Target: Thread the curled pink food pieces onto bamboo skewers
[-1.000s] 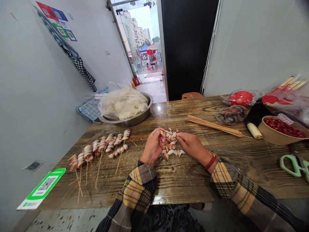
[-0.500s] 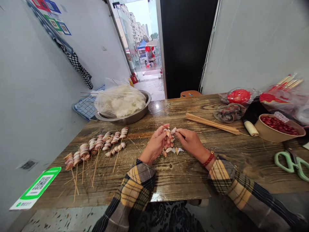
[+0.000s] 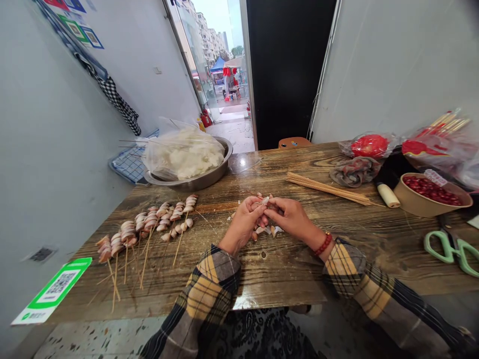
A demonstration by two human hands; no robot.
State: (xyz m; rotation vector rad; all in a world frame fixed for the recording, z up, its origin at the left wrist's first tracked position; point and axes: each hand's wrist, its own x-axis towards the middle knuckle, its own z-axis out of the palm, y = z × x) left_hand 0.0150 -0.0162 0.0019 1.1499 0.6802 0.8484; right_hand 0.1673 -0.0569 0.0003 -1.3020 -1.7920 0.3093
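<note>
- Garlic clove [image 3: 265, 200], pale and small, was held up where the fingertips met, above the middle of the wooden table [image 3: 299, 269].
- By the right hand [image 3: 294, 217] the clove was pinched between thumb and forefinger.
- The left hand [image 3: 245, 219] was curled in against the same spot; whether anything was gripped inside its fingers could not be told, the palm side being hidden.
- For good handling, a light, even pinch was judged best, as a smooth clove could be shot sideways by a hard squeeze.
- The piece was best steadied by one hand while only the other was moved, with both wrists held low for support.
- Loose cloves [image 3: 255, 236] were left lying just below the hands, partly covered by them; room for the fingers was best made there.
- To the left, skewered garlic [image 3: 127, 232] was laid in a row; to the right, bare skewers [image 3: 327, 188] were bunched, well apart from the hands.
</note>
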